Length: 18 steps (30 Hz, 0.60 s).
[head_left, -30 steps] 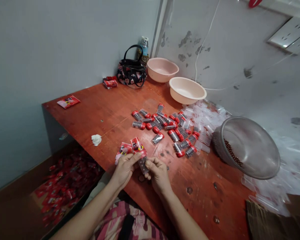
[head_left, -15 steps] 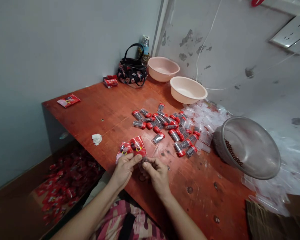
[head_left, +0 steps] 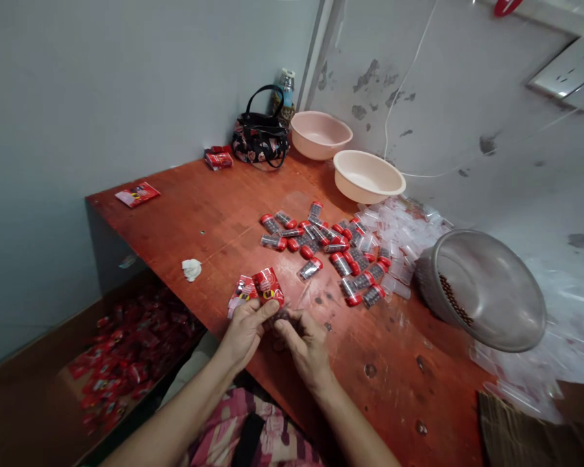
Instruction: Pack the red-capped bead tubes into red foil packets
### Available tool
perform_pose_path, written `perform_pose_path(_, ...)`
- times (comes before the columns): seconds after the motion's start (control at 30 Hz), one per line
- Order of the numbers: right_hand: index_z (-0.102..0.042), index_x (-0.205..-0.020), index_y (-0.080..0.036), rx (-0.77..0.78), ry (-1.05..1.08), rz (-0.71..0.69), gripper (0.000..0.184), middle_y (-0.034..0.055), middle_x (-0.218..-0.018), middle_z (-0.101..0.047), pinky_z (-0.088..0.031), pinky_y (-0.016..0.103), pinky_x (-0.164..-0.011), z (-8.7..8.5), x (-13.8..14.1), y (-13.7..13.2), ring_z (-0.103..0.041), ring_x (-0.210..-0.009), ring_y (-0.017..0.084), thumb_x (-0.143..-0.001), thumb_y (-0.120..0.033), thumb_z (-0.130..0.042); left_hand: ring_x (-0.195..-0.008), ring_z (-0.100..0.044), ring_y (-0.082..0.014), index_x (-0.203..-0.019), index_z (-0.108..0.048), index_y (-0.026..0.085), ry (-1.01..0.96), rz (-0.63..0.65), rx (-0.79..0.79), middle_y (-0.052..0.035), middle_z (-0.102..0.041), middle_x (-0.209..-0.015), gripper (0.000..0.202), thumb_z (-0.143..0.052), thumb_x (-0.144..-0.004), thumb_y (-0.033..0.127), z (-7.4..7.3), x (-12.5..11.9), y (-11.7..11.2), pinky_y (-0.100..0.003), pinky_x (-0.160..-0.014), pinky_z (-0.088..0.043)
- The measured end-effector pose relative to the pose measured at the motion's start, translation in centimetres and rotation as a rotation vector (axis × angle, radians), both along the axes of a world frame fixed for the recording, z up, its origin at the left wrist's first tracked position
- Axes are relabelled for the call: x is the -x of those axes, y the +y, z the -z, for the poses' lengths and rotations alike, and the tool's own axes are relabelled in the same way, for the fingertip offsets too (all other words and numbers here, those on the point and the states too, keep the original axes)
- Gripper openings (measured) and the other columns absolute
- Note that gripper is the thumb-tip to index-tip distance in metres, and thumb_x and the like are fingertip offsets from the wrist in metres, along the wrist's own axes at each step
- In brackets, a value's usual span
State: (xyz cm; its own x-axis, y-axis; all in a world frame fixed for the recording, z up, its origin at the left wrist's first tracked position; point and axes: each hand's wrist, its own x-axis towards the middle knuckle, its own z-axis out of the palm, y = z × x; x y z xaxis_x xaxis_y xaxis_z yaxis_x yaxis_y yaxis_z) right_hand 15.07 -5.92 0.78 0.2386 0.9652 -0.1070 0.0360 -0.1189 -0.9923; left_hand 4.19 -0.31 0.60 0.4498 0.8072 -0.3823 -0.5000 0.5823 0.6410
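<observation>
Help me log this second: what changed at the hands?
The filled vial, plain between the hands a second ago, is now nearly hidden behind the red packet as the right hand closed toward the left hand. Both keep holding; the vial pile, bowls and strainer stayed put.

One camera only, worn on the head: it looks forward and steeply down from over the near edge of the desk [head_left: 214,214], facing the desk's far corner, close above the left hand [head_left: 246,327] and right hand [head_left: 305,344].
</observation>
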Motion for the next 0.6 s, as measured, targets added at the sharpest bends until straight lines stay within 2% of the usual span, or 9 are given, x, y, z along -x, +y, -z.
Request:
perform_pose_path(0.13,-0.056,-0.076,-0.015,0.079,0.2,0.03,0.016,-0.0021,-0.052,-0.058,-0.037,0.018,-0.037,-0.3,0.3,0.1,-0.05,-0.04,0.008,-0.075,-0.03,-0.06,-0.045,-0.055,-0.0157,-0.078,-0.066,0.009,-0.003,0.137,-0.079,-0.0032,-0.059,-0.051,0.02,-0.059,-0.073,0.028,-0.1,0.4,-0.1,-0.029,-0.046,-0.045)
perform_pose_path(0.2,-0.056,-0.075,-0.015,0.078,0.198,0.039,0.016,-0.0018,-0.053,-0.058,-0.037,0.018,-0.038,-0.4,0.3,0.0,-0.05,-0.041,0.008,-0.075,-0.03,-0.06,-0.048,-0.056,-0.0165,-0.075,-0.066,0.009,0.023,0.142,-0.086,-0.0034,-0.059,-0.05,0.02,-0.06,-0.072,0.028,-0.1,0.6,-0.2,-0.029,-0.047,-0.045)
perform_pose_path(0.37,-0.06,-0.083,-0.016,-0.045,-0.123,-0.003,0.015,-0.0002,-0.059,-0.059,-0.044,0.021,-0.047,0.0,0.0,-0.3,-0.053,-0.049,0.01,-0.076,-0.028,-0.058,-0.063,-0.059,-0.014,-0.078,-0.067,0.011,0.064,-0.053,-0.04,-0.0047,-0.066,-0.067,0.017,-0.066,-0.067,0.024,-0.1,0.1,-0.4,-0.025,-0.063,-0.046)
perform_pose_path(0.47,-0.062,-0.084,-0.016,-0.093,-0.217,-0.019,0.015,0.0002,-0.058,-0.06,-0.044,0.021,-0.049,0.0,-0.1,-0.4,-0.053,-0.051,0.011,-0.075,-0.028,-0.059,-0.065,-0.06,-0.0156,-0.08,-0.068,0.01,0.055,-0.031,-0.049,-0.0083,-0.068,-0.072,0.02,-0.066,-0.067,0.024,0.0,0.3,-0.3,-0.026,-0.064,-0.046)
perform_pose_path(0.53,-0.061,-0.081,-0.016,-0.053,-0.099,-0.032,0.014,-0.0003,-0.057,-0.06,-0.043,0.021,-0.046,-0.2,0.0,-0.5,-0.052,-0.049,0.01,-0.075,-0.029,-0.06,-0.062,-0.06,-0.0172,-0.083,-0.068,0.009,0.051,0.035,-0.097,-0.0106,-0.068,-0.074,0.023,-0.065,-0.067,0.024,0.0,1.0,0.0,-0.029,-0.062,-0.047)
perform_pose_path(0.6,-0.059,-0.076,-0.016,0.025,0.113,-0.058,0.015,-0.0015,-0.055,-0.059,-0.039,0.019,-0.04,-0.3,0.3,-0.5,-0.049,-0.043,0.009,-0.074,-0.03,-0.061,-0.058,-0.06,-0.0188,-0.087,-0.068,0.009,0.024,0.126,-0.142,-0.012,-0.068,-0.075,0.026,-0.065,-0.066,0.024,0.0,1.8,0.2,-0.033,-0.059,-0.048)
